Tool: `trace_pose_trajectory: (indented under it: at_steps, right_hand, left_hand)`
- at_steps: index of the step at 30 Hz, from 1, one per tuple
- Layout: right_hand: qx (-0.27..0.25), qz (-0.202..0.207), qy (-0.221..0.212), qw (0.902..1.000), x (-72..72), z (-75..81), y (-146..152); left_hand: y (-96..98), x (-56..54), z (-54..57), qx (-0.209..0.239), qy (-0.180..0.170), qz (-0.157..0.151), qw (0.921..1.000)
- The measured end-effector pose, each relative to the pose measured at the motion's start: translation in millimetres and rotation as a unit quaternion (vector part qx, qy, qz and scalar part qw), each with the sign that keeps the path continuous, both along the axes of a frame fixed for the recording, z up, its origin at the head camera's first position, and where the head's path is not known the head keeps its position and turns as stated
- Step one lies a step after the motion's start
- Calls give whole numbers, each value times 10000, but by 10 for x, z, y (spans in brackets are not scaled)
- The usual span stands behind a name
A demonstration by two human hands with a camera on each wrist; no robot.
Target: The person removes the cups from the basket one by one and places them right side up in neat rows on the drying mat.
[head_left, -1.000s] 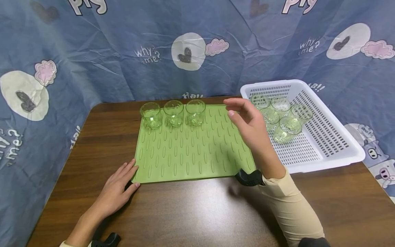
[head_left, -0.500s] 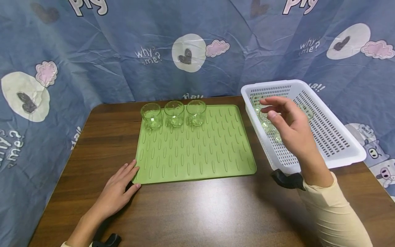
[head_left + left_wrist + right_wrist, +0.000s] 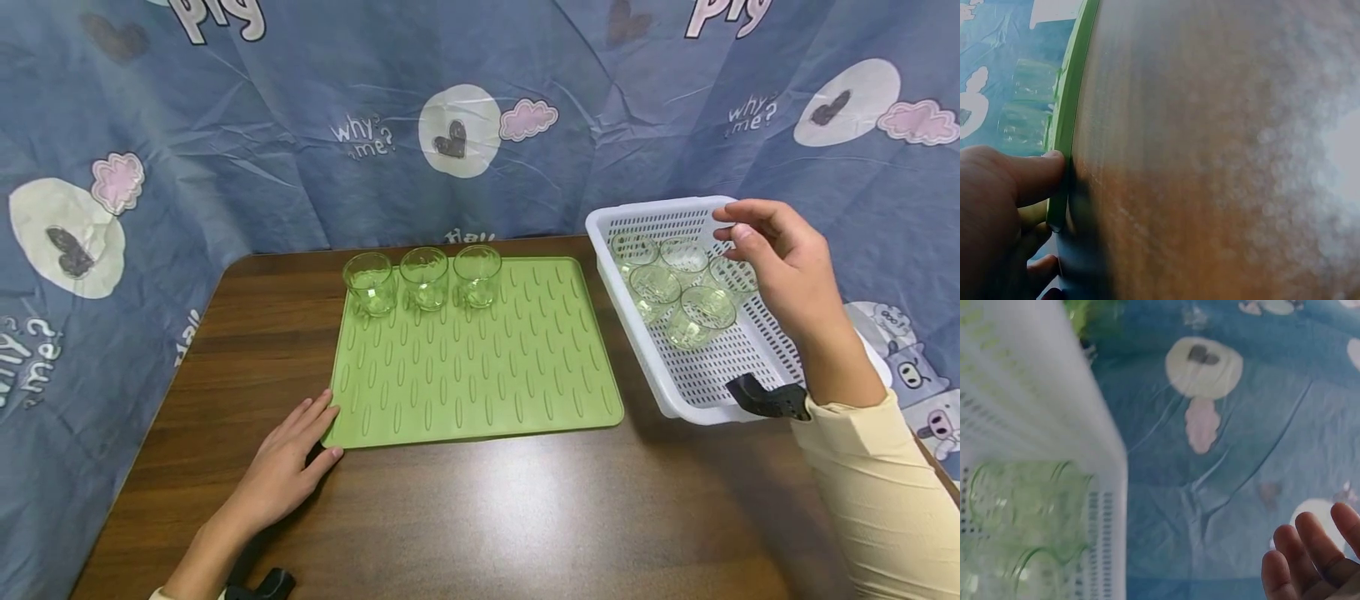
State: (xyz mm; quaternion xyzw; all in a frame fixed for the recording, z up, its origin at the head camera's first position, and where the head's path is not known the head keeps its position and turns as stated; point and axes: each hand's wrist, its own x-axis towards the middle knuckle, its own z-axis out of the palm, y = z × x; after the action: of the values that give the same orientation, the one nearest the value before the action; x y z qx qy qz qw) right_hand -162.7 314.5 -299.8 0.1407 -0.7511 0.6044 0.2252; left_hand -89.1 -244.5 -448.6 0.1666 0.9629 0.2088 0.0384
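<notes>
My left hand (image 3: 279, 475) rests at the front left corner of a green ridged mat (image 3: 480, 367), its fingers fairly straight. In the left wrist view the thumb (image 3: 1038, 175) touches the mat's edge. Three clear green-tinted glasses stand in a row along the mat's back edge: a left glass (image 3: 372, 287), a middle glass (image 3: 425, 283) and a right glass (image 3: 477, 279). My right hand (image 3: 798, 271), fingers loosely bent and holding nothing, hovers above the right side of a white plastic basket (image 3: 660, 379). Several similar glasses (image 3: 699, 321) stand inside the basket; the hand partly covers one.
The basket stands right of the mat on a brown wooden table (image 3: 465, 517). A blue printed cloth (image 3: 285, 150) hangs close behind the table and at its sides. Black wrist straps (image 3: 765, 398) are on both arms.
My right hand has moved right, from over the mat's right side across the basket to its right part. The left hand, mat and glasses look the same.
</notes>
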Motion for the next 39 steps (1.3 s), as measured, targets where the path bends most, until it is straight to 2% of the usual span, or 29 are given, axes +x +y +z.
trace_pose_trajectory:
  at_steps: [6, 8, 15, 19, 24, 29, 33, 39]
  right_hand:
    - [-7, -309, -250, 9992, -106, -82, 169]
    - [112, -549, -350, 9978, -141, -116, 230]
    - [-87, -1069, -780, 9912, -210, -235, 404]
    - [547, -1498, -1081, 9813, -232, -285, 455]
    - [941, -1720, -1396, 9706, -289, -363, 519]
    - [1284, -2012, -1778, 9547, -367, -431, 610]
    - [1833, -2235, -2133, 9333, -464, -470, 667]
    - [2544, -1931, -2702, 9083, -580, -563, 730]
  left_hand:
    - [6, -1, -8, 5, 18, 2, 10000]
    - [7, -1, -12, 6, 20, 0, 10000]
    - [12, -5, -23, 26, 64, -12, 10000]
    - [10, -7, -20, 22, 44, 3, 10000]
    - [10, -14, -17, 26, 20, 6, 10000]
    - [9, -16, -25, 44, 37, -25, 10000]
    - [1, -14, -23, 52, 48, -10, 10000]
    - [-12, -12, -23, 47, 80, -8, 10000]
